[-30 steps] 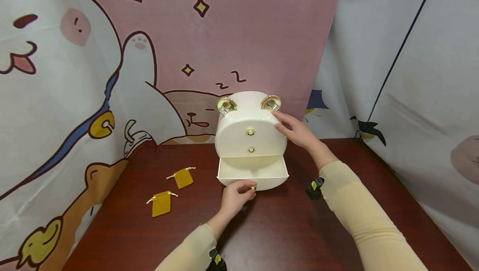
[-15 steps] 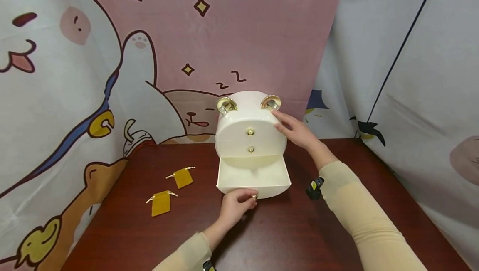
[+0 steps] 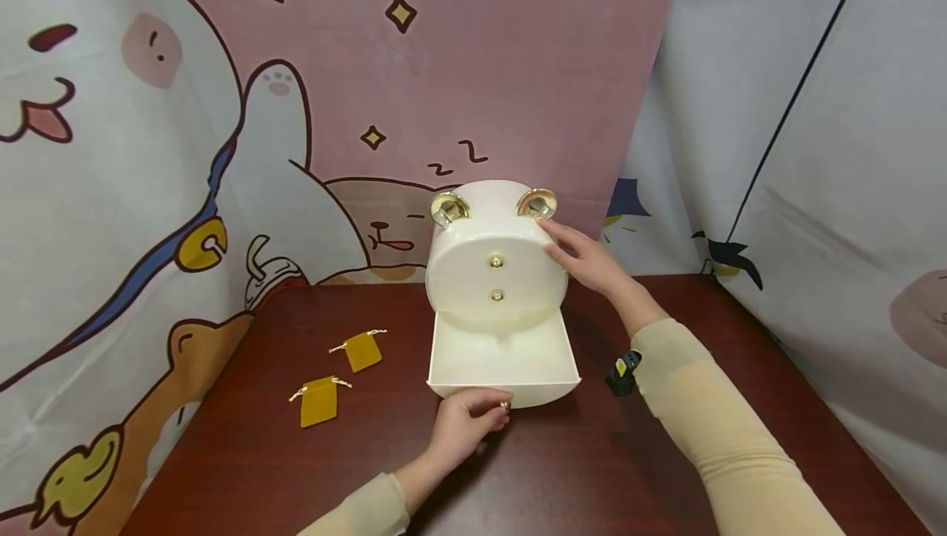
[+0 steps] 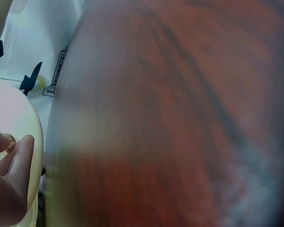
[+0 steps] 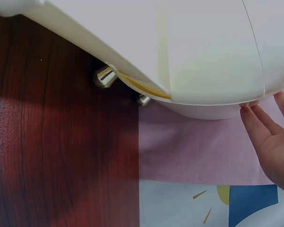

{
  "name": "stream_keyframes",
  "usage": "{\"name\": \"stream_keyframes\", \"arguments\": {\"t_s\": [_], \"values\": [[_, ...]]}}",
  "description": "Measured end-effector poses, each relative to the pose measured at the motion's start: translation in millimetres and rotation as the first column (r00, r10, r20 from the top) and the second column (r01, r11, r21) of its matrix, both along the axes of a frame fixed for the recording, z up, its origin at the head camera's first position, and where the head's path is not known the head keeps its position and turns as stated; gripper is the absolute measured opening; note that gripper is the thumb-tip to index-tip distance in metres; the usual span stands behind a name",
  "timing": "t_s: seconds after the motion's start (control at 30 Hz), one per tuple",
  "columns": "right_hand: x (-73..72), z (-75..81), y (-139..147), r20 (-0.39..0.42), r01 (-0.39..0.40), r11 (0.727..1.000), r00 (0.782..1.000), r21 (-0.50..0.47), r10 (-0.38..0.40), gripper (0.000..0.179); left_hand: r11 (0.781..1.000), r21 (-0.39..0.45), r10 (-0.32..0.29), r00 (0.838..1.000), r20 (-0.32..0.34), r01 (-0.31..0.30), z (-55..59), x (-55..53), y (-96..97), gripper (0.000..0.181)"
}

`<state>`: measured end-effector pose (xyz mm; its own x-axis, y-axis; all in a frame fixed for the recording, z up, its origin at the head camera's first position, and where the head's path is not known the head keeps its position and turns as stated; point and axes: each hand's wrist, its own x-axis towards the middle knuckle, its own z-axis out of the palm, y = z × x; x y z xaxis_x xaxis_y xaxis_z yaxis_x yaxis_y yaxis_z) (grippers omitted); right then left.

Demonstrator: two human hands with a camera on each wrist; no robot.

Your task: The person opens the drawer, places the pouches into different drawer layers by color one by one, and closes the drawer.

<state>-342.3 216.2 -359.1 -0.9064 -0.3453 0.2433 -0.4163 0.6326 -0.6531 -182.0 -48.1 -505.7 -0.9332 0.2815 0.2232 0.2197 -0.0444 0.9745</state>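
A white rounded jewellery box with two gold ear-shaped ornaments stands on the table. Its bottom drawer is pulled far out, and the pale inner floor shows. My left hand pinches the small gold knob on that drawer's front; the left wrist view also shows the knob between thumb and fingers. At the box's upper right, my right hand rests with its fingertips against the edge, below the right ear ornament. In the right wrist view its extended fingers touch the box's side.
Two mustard drawstring pouches lie on the dark red-brown table, left of the box. A printed cartoon cloth hangs close behind. Short gold feet hold the box up.
The bottom drawer has slid further out toward me, with my left hand moving along on its knob. My right hand has stayed in place on the box.
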Motion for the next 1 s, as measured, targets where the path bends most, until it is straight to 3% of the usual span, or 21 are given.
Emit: {"name": "stream_keyframes", "arguments": {"t_s": [0.53, 0.73, 1.0], "values": [[-1.7, -1.7, -1, -0.002, 0.002, 1.0, 1.0, 0.004, -0.002, 0.059, 0.997, -0.062, -0.035, 0.999, 0.019, 0.036, -0.7, 5.9, -4.8, 0.017], [-1.4, -1.0, 0, -0.003, -0.001, 1.0, 1.0, -0.001, 0.001, 0.059, 0.996, -0.044, -0.076, 0.997, 0.01, 0.076, 14.5, 8.3, -8.4, 0.02], [-0.8, -1.3, 0, 0.0, 0.004, 1.0, 1.0, -0.005, -0.004, 0.059, 0.995, -0.059, -0.08, 0.995, -0.062, 0.076, 37.0, 8.3, -12.9, 0.024]]}}
